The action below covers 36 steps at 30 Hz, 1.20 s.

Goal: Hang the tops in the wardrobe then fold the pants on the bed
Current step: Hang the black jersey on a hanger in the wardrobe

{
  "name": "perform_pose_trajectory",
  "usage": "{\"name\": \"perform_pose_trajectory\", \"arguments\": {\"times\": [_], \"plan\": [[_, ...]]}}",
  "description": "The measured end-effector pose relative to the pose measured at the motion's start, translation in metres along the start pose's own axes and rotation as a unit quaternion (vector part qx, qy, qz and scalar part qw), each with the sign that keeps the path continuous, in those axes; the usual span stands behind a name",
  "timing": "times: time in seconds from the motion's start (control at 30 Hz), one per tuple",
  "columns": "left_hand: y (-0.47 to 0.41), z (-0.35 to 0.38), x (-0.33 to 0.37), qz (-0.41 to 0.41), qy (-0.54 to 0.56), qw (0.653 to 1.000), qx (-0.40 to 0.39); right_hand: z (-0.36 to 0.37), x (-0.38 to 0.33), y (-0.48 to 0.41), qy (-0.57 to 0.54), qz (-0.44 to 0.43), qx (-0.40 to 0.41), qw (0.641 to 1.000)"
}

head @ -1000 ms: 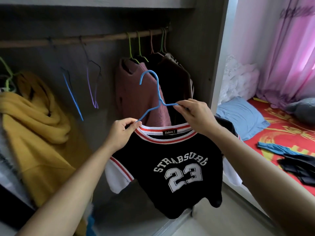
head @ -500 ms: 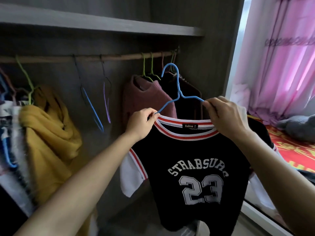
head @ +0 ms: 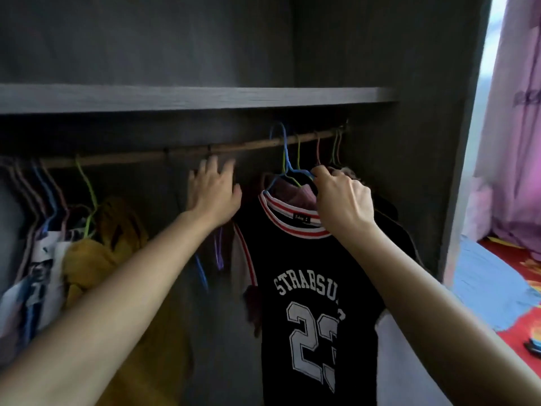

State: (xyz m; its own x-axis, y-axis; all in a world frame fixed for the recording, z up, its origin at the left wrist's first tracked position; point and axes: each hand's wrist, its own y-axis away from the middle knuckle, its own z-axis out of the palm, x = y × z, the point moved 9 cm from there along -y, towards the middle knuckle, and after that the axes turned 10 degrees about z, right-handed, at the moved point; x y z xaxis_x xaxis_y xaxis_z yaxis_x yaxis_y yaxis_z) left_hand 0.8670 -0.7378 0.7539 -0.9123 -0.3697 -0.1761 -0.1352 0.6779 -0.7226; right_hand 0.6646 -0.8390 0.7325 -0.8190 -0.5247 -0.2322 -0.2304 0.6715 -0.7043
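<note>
Item under inspection: one black jersey top [head: 316, 288], soft knit fabric, with a red-and-white striped collar and white lettering and the number 23 on the chest. Location: it hangs from a thin blue wire hanger [head: 284, 153] toward the right end of the wooden rail [head: 123, 158], below the grey wardrobe shelf [head: 205, 98] and directly in front of a maroon top [head: 295, 191]. The hook appears looped over the rail; whether it bears the full weight I cannot tell. My right hand [head: 342, 197] pinches the hanger's right shoulder wire just above the collar. My left hand [head: 215, 194] is released, fingers straight and spread, holding nothing, just below the rail and left of the jersey. Whether it touches the empty purple hanger [head: 219, 253] beneath it I cannot tell. Handling assessment: I judge the garment light and limp, with no stiffness of its own, so it should be controlled by the hanger, not the cloth. The wire is slim and likely springy and smooth, and the wide collar could slide off a shoulder if tilted. Best hold: the wire near the hook's neck, hanger kept level. A yellow garment [head: 87, 259] hangs near the rail's left end. The red-covered bed [head: 524, 326] shows at the right edge; the pants are not clearly visible.
</note>
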Motion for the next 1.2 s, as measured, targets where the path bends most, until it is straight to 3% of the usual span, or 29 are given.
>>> {"name": "perform_pose_trajectory", "arguments": {"times": [0.13, 0.27, 0.47, 0.53, 0.67, 0.87, 1.2], "plan": [[-0.024, 0.009, -0.041, -0.028, -0.056, 0.998, -0.007, 0.027, -0.039, -0.037, -0.067, -0.014, -0.026, 0.997], [-0.027, 0.026, -0.082, -0.081, -0.052, 0.995, -0.002, 0.080, -0.081, -0.047, -0.083, -0.034, -0.111, 0.990], [-0.025, 0.039, -0.099, -0.063, -0.101, 0.993, 0.010, 0.151, -0.101, -0.024, -0.146, -0.068, -0.223, 0.961], [-0.025, 0.039, -0.098, -0.069, -0.100, 0.993, 0.003, 0.151, -0.102, -0.021, -0.172, -0.078, -0.219, 0.957], [-0.023, 0.037, -0.095, -0.068, -0.088, 0.994, -0.015, 0.130, -0.085, -0.016, -0.179, -0.081, -0.129, 0.972], [-0.016, 0.018, -0.081, -0.059, -0.029, 0.998, -0.017, 0.101, -0.040, 0.013, -0.167, -0.055, -0.110, 0.978], [0.059, 0.033, 0.084, 0.071, 0.146, 0.986, 0.042, 0.028, 0.115, 0.106, -0.023, 0.092, -0.115, 0.989]]}}
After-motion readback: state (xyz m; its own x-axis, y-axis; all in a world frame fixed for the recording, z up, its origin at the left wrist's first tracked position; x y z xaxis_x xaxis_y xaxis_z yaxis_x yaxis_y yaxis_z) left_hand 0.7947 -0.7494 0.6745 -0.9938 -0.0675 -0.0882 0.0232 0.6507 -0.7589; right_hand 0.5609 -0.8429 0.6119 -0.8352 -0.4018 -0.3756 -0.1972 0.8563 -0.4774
